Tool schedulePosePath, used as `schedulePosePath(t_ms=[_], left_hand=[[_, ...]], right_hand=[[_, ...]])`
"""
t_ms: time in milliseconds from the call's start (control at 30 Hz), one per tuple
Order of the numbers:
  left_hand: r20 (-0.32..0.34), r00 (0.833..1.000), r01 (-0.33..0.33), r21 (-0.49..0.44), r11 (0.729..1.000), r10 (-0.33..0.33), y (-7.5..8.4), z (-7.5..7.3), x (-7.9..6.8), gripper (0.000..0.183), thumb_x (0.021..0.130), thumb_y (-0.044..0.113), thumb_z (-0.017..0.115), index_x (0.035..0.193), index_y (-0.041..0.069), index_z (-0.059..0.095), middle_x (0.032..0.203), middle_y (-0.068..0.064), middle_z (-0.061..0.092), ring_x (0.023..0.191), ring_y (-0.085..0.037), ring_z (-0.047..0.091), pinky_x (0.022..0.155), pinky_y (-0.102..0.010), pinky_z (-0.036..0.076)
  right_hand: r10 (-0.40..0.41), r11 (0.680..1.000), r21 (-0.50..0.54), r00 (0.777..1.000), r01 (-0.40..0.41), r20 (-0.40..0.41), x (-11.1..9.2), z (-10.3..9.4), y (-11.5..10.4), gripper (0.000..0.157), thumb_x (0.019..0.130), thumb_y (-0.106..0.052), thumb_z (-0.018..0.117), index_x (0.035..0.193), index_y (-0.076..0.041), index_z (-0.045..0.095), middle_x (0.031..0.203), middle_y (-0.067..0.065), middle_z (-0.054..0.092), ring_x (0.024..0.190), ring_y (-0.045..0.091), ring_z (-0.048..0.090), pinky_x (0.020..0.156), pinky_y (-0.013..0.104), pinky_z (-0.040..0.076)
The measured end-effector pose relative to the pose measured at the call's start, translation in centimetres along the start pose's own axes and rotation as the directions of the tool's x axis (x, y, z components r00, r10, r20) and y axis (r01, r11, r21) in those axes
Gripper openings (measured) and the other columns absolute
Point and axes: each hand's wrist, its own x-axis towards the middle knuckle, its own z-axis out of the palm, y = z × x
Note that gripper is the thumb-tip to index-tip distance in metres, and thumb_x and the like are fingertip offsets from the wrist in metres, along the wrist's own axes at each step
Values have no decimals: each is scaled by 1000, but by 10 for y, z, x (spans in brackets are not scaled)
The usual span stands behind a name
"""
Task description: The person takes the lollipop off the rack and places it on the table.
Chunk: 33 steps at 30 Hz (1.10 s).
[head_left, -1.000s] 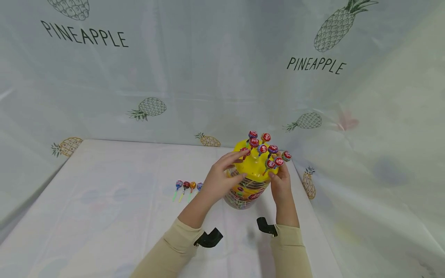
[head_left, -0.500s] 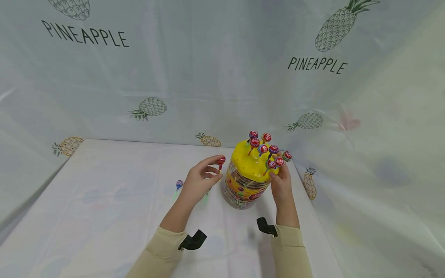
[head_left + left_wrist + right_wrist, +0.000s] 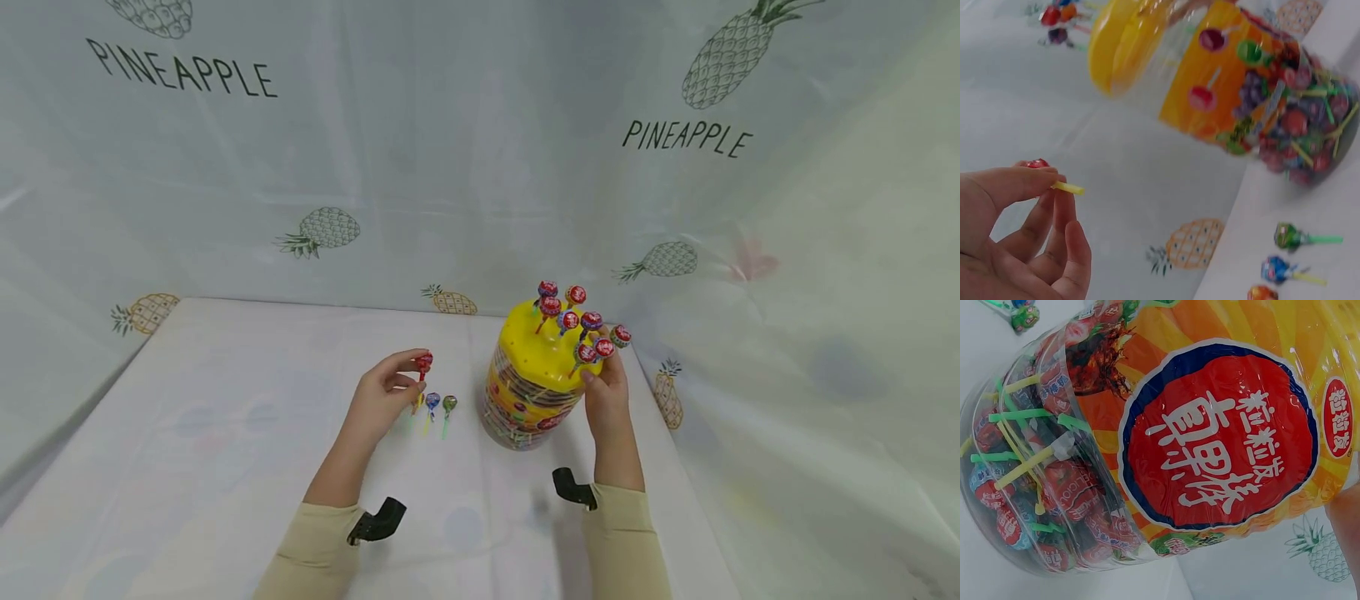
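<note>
red lollipop point(image 3: 423, 363) pinched in left hand point(image 3: 378, 400)

I am at a white table point(image 3: 225, 467) in a curtained-off spot, a makeshift booth by the look of it; whether home or studio, I cannot tell. A pale curtain point(image 3: 465, 150) with a pineapple print point(image 3: 330, 229) hangs along the far edge and past both far corners. Black gear point(image 3: 378, 520) at my cuffs point(image 3: 318, 529) suggests recording.
</note>
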Motion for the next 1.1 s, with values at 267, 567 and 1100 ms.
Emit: schedulePosePath(t_ms=[267,567,1100], left_hand=[[-37,999,31,130,991,-27,-32,-32,-2,47,91,-1,65,134,16,59,121,-14,60,96,-30,63,74,-30,52],[-112,989,135,369,920,-100,-64,-50,4,51,91,2,66,139,15,55,113,-13,63,92,-28,64,68,-34,51],[-134,979,205,562,801,-156,-98,-56,21,48,88,0,68,134,6,57,106,-14,65,83,-26,64,71,-41,49]], right_hand=[[-29,999,22,999,29,15,-1,0,0,69,86,12,47,148,-16,42,147,4,41,136,24,33,111,31,30],[-16,1000,20,1000,16,0,-2,2,-2,69,86,13,47,148,-16,43,150,5,37,137,23,31,110,29,32],[26,1000,15,999,-26,-24,-2,2,-2,71,87,14,46,149,-19,42,153,4,34,139,21,28,111,29,30]])
